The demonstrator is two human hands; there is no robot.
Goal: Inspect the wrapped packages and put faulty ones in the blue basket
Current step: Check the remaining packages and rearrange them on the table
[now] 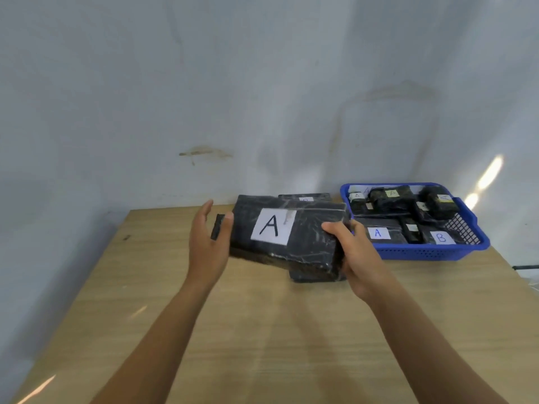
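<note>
Pack: black pack [291, 237] marked A, held above the bench [262, 330].
Right hand [354, 252]: my fingers curl round its right end.
Left hand [208, 243]: my fingers are straight, at its left end.

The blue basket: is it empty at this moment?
No, the blue basket holds several black wrapped packages, lying close together.

A light wooden table [262, 330] fills the near part of the scene, with a small dark mark [126, 237] by its far left corner and streaks of glare [38, 389] near its left edge. Behind it rises a pale blue-grey wall [204, 83], bearing a brownish stain [204, 153] low at the middle and bright patches of light [490, 172] to the right.
</note>
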